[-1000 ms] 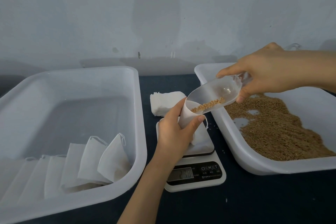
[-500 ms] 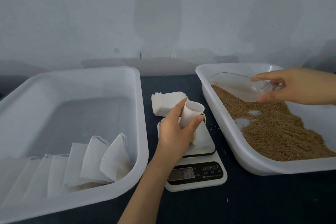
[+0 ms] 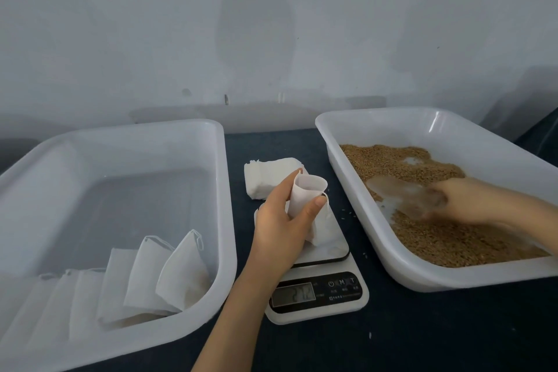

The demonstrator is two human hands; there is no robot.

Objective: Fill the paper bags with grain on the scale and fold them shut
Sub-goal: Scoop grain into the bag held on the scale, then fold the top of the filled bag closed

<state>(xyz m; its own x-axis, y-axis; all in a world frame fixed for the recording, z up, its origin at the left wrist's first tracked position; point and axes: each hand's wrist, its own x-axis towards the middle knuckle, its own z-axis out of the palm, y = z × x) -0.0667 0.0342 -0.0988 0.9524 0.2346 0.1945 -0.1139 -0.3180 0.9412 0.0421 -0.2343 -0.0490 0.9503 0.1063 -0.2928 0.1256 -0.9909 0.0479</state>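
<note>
The left hand [image 3: 279, 225] grips a small white paper bag [image 3: 306, 195] between thumb and curled fingers. It holds the bag upright with its mouth pulled open, and the bag's lower end rests on the platform of the digital kitchen scale [image 3: 333, 251]. The scale sits in the middle of the dark tabletop [image 3: 437, 335], and its display shows digits too blurred to read.

To the right, the right hand [image 3: 471, 205] is smeared by motion. It is inside the right tray [image 3: 407, 270], low over the grain [image 3: 453, 238], and appears to clasp the rear end of a clear scoop [image 3: 401, 195]. The scoop's mouth points left and lies in the brown kernels, beside a bare patch of tray floor. The grain covers most of that tray's bottom. A few stray kernels lie on the tabletop between the scale and the tray.

Behind the scale, and touching the held bag from this angle, lies a stack of flat bags [image 3: 267, 175]. In the left tray [image 3: 136, 205], a row of filled bags [image 3: 169, 275] leans against one another along the near wall, overlapping like tiles.
</note>
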